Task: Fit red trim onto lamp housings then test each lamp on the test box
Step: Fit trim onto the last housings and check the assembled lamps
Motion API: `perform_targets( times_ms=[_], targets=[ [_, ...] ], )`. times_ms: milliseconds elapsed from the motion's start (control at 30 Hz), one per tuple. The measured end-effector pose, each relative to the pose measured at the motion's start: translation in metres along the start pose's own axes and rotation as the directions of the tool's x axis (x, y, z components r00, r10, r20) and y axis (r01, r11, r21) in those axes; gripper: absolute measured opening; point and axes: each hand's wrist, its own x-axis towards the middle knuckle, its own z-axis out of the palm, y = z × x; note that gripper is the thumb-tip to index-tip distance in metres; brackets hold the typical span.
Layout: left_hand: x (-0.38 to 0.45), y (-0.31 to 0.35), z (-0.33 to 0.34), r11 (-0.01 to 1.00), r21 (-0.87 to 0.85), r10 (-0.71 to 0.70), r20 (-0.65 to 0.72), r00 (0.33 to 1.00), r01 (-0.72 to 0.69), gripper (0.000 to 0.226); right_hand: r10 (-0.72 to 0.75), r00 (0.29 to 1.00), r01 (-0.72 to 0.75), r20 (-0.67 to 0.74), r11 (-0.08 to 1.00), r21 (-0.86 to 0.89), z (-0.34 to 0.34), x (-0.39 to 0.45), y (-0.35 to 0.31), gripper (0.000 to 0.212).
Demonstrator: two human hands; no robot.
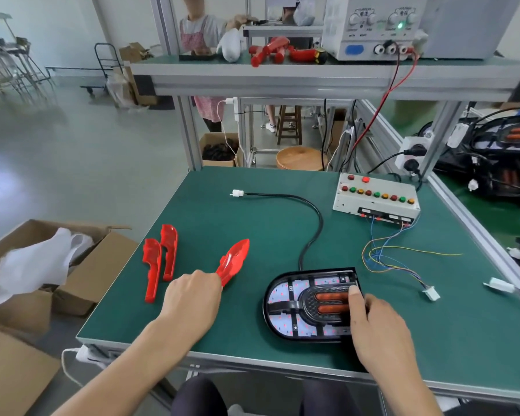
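now left hand (192, 295) grips red trim (233, 261); right hand (379, 322) holds lamp housing (297, 307).

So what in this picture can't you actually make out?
- Head view: the left hand covers the near end of the red trim piece it holds.
- The right hand hides the right edge of the lamp housing.
- The power supply dial labels are too small and blurred to read.
- The test box buttons bear no readable markings.
- The cardboard box contents lie under white wrapping.

l hand (192, 295) & r hand (376, 322) both gripping
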Motion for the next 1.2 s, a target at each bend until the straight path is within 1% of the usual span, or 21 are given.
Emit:
perform_targets(
  times_ms=[100,200,233,300,367,400,433,500,533,600,667,733,833,867,900,967,1000,1067,1100,1167,1200],
  targets=[
    [0.001,-0.005,0.001,0.998,-0.068,0.007,-0.047,0.999,-0.01,0.016,0.001,1.0,0.0,-0.015,0.996,0.094,-0.005,-0.001,0.002,0.057],
    [-0.001,-0.007,-0.001,0.972,-0.233,-0.009,-0.186,0.982,-0.035,0.018,-0.045,0.987,0.071,-0.154,0.984,0.164,-0.008,-0.003,0.006,0.048],
    [-0.001,-0.007,-0.002,0.948,-0.314,-0.014,-0.225,0.974,-0.059,0.021,-0.052,0.98,0.09,-0.194,0.977,0.191,-0.009,-0.004,0.006,0.049],
    [-0.002,-0.002,-0.004,0.851,-0.512,-0.046,-0.293,0.955,-0.116,0.022,-0.072,0.96,0.138,-0.272,0.963,0.233,-0.01,-0.009,0.0,0.053],
    [-0.004,0.007,-0.008,0.703,-0.695,-0.131,-0.339,0.932,-0.154,0.02,-0.134,0.923,0.238,-0.361,0.936,0.26,-0.013,-0.014,-0.011,0.053],
    [-0.006,0.013,-0.01,0.585,-0.794,-0.189,-0.331,0.924,-0.165,0.019,-0.17,0.912,0.284,-0.374,0.918,0.277,-0.015,-0.017,-0.018,0.047],
    [-0.008,0.021,-0.013,0.427,-0.887,-0.239,-0.301,0.923,-0.179,0.019,-0.203,0.915,0.317,-0.35,0.897,0.309,-0.017,-0.02,-0.025,0.038],
    [-0.011,0.039,-0.018,0.107,-0.97,-0.302,-0.242,0.922,-0.219,0.02,-0.284,0.939,0.34,-0.193,0.852,0.398,-0.017,-0.023,-0.039,0.024],
    [-0.013,0.05,-0.021,0.011,-0.971,-0.313,-0.229,0.922,-0.237,0.019,-0.339,0.935,0.351,-0.103,0.84,0.413,-0.017,-0.025,-0.045,0.021],
    [-0.016,0.072,-0.025,-0.099,-0.963,-0.296,-0.213,0.931,-0.251,0.018,-0.436,0.9,0.402,-0.006,0.825,0.397,-0.018,-0.024,-0.056,0.017],
    [-0.019,0.092,-0.027,-0.184,-0.952,-0.263,-0.194,0.945,-0.246,0.02,-0.493,0.87,0.447,0.011,0.798,0.403,-0.023,-0.019,-0.063,0.008],
    [-0.019,0.103,-0.026,-0.181,-0.949,-0.263,-0.208,0.942,-0.26,0.019,-0.517,0.855,0.452,0.034,0.776,0.439,-0.029,-0.012,-0.064,0.0],
    [-0.015,0.106,-0.025,-0.143,-0.948,-0.213,-0.253,0.944,-0.286,0.015,-0.545,0.831,0.456,0.114,0.783,0.424,-0.039,0.001,-0.059,0.009],
    [-0.014,0.105,-0.024,-0.126,-0.951,-0.186,-0.256,0.949,-0.282,0.016,-0.56,0.82,0.492,0.115,0.794,0.356,-0.043,0.01,-0.055,0.008],
    [-0.012,0.104,-0.024,-0.108,-0.957,-0.18,-0.248,0.952,-0.27,0.019,-0.585,0.804,0.551,0.106,0.8,0.239,-0.047,0.022,-0.052,0.006],
    [-0.009,0.097,-0.018,-0.081,-0.967,-0.264,-0.211,0.941,-0.24,0.029,-0.633,0.761,0.641,0.145,0.767,-0.017,-0.059,0.049,-0.045,0.006],
    [-0.008,0.092,-0.014,-0.088,-0.968,-0.328,-0.193,0.925,-0.234,0.033,-0.641,0.742,0.665,0.197,0.741,-0.093,-0.065,0.06,-0.043,0.008],
    [-0.008,0.081,-0.001,-0.12,-0.966,-0.415,-0.162,0.895,-0.23,0.036,-0.654,0.698,0.709,0.293,0.687,-0.156,-0.069,0.076,-0.039,0.01],
    [-0.008,0.076,0.006,-0.108,-0.971,-0.426,-0.147,0.893,-0.212,0.037,-0.671,0.664,0.741,0.33,0.649,-0.171,-0.067,0.08,-0.038,0.011],
    [-0.009,0.069,0.019,-0.029,-0.99,-0.379,-0.116,0.918,-0.137,0.038,-0.703,0.6,0.793,0.382,0.585,-0.17,-0.061,0.082,-0.038,0.012],
    [-0.009,0.068,0.023,0.012,-0.995,-0.335,-0.098,0.937,-0.1,0.036,-0.71,0.582,0.805,0.395,0.571,-0.159,-0.057,0.082,-0.038,0.013]
  ],
)
